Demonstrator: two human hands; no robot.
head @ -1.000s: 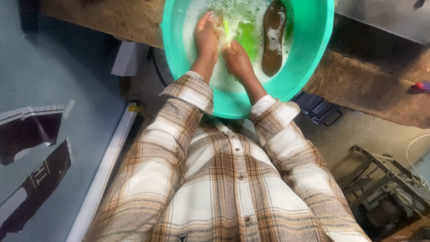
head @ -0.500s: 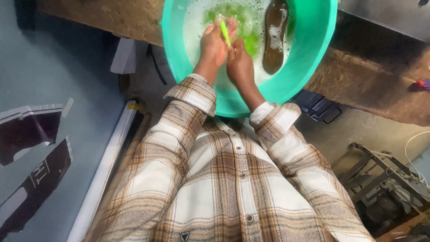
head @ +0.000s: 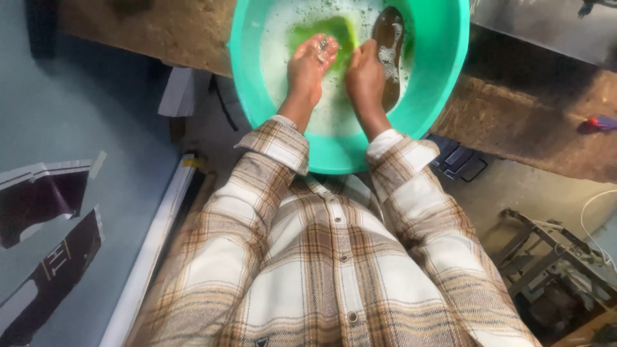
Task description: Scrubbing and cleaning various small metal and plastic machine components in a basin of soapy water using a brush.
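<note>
Soapy water fills the basin (head: 257, 96); left hand (head: 308, 64) and right hand (head: 365, 74) grasp the green cloth (head: 324, 29) between them.

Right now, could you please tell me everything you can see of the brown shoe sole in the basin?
The brown shoe sole is a long, flat, dark brown piece that looks like rubber. It lies lengthwise in the soapy water at the right side of the green basin, wet and flecked with foam. The right hand overlaps its left edge; whether they touch is unclear. Its lower end is hidden.
</note>
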